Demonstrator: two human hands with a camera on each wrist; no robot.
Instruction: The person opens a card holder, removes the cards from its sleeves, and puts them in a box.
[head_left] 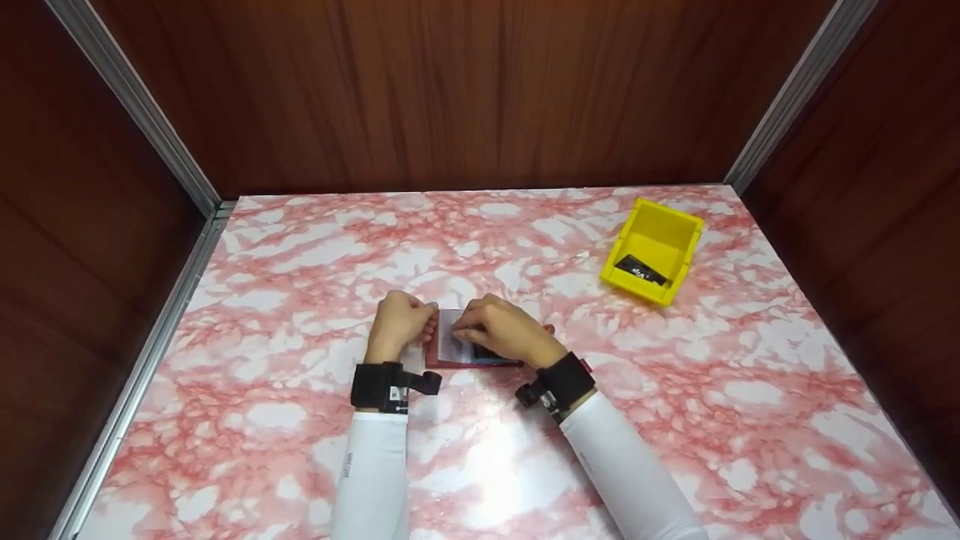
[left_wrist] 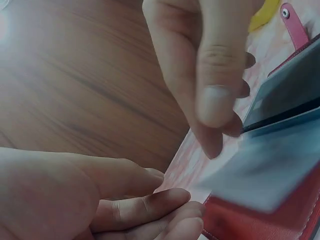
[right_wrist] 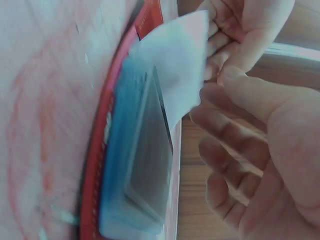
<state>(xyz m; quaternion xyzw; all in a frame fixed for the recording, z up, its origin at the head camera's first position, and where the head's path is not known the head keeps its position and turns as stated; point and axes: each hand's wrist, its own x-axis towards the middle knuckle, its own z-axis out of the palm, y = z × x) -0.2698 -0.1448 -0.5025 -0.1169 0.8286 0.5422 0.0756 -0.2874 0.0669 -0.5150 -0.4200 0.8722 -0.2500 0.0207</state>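
A red card holder (head_left: 450, 365) lies spread on the table between both hands, its snap strap (left_wrist: 295, 26) pointing off to the right. A translucent plastic sleeve page (left_wrist: 262, 175) stands partly lifted over the red left cover, blurred in the left wrist view. Beside that page is my left hand (head_left: 400, 322), fingers loosely curled, thumb near the page's edge, nothing between them. Over the holder hovers my right hand (head_left: 506, 328), with thumb and forefinger close together and no object between them. Under it a stack of sleeves with a dark card (right_wrist: 150, 165) shows in the right wrist view.
At the back right stands a yellow bin (head_left: 652, 240) with a black card (head_left: 640, 270) marked VIP inside. Wood-grain panels (head_left: 465, 97) wall the pink-and-white marbled table (head_left: 300, 450) at the back and sides.
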